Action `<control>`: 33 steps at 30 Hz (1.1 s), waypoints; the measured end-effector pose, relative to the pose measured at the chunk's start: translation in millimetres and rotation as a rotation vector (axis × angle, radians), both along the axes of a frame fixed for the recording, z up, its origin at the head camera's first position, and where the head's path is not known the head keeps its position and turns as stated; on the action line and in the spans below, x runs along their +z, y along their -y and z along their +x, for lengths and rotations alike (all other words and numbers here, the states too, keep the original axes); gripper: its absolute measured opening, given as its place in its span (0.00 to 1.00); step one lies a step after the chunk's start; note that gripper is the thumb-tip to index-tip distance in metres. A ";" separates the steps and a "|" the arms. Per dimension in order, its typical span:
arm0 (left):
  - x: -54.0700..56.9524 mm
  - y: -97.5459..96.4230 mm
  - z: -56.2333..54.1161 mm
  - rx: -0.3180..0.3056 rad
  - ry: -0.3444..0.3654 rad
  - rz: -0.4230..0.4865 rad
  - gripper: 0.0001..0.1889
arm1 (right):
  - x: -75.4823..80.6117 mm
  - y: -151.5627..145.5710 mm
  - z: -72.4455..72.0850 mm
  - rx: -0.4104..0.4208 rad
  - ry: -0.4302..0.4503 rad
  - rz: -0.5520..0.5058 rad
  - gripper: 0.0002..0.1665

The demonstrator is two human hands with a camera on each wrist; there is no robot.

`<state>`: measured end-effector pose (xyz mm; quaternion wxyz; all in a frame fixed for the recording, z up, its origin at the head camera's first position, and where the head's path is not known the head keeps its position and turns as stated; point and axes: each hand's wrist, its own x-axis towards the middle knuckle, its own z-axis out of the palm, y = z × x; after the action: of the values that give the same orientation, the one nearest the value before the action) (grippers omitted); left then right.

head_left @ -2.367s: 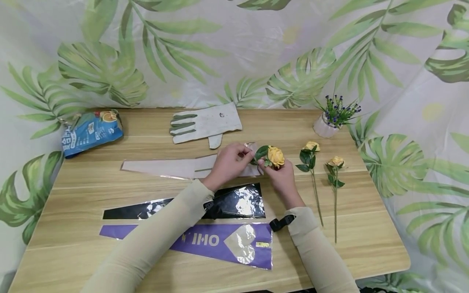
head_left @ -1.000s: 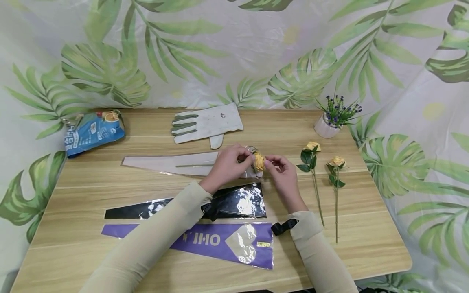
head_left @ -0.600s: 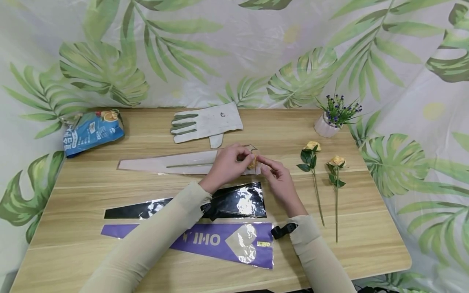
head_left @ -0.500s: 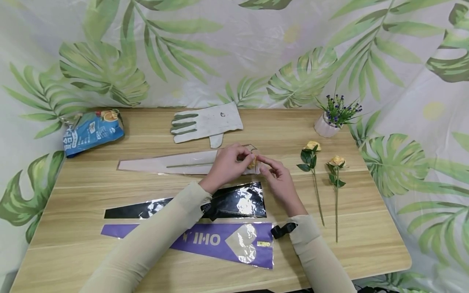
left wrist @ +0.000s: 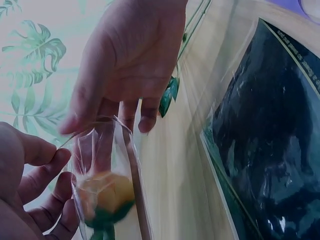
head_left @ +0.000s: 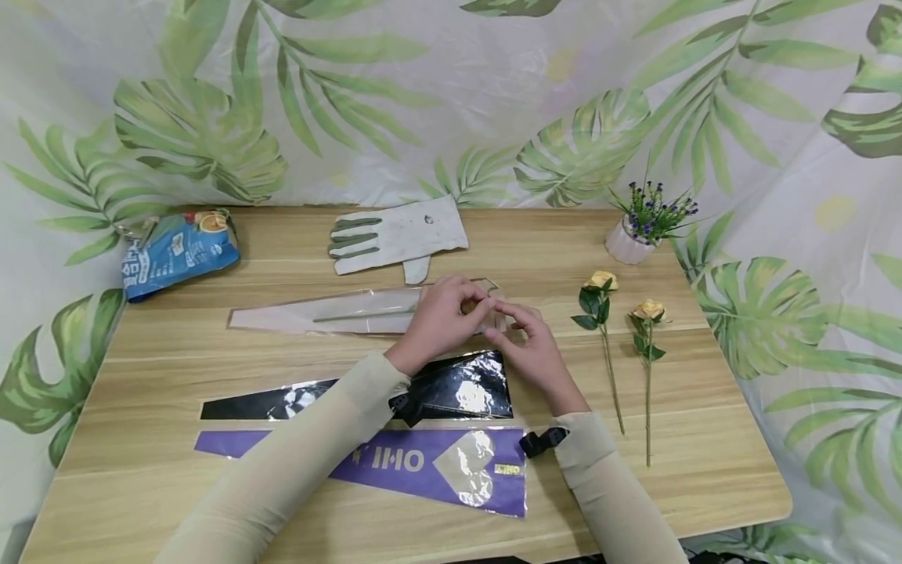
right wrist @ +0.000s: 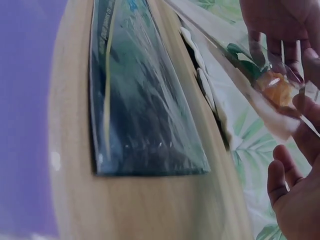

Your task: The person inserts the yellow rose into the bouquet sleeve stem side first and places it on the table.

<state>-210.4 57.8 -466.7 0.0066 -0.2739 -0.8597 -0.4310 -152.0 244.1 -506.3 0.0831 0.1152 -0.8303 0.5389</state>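
Note:
A clear, white-backed flower sleeve (head_left: 271,315) lies lengthwise at mid-table, its wide mouth raised between both hands. Inside it is a yellow rose; the bloom (left wrist: 107,195) shows through the film in the left wrist view, just below the rim, and the stem (head_left: 352,316) runs toward the narrow end. My left hand (head_left: 445,315) pinches the mouth's edge between thumb and finger. Facing it, my right hand (head_left: 532,348) has its thumb at the rim and its fingers behind the film, holding the mouth's other side. In the head view the hands hide the bloom.
Nearer lie a black sleeve (head_left: 458,388) and a purple sleeve (head_left: 395,478). Two yellow roses, one rose (head_left: 602,305) beside another rose (head_left: 647,313), lie at right. Behind are a work glove (head_left: 402,235), a blue pouch (head_left: 179,254) and a potted plant (head_left: 630,239).
The rose has moved left into the sleeve, its bloom passing from outside the mouth to inside. My right hand has shifted from the bloom to the sleeve's rim, close to my left hand.

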 end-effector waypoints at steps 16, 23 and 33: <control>-17.3 74.8 14.9 0.054 -0.082 -0.181 0.26 | -14.9 12.1 -33.7 -0.100 0.221 -0.026 0.20; -35.0 119.5 24.4 -0.063 -0.041 -0.510 0.39 | -13.5 2.1 -36.1 -0.192 0.303 -0.051 0.24; -50.1 134.7 32.8 0.081 0.009 -0.604 0.40 | -12.4 -7.2 -22.8 -0.199 0.327 0.060 0.21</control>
<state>-177.6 -77.0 -516.8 -0.0619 -0.2271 -0.9592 -0.1564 -174.8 251.3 -518.7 -0.0035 -0.0541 -0.8557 0.5147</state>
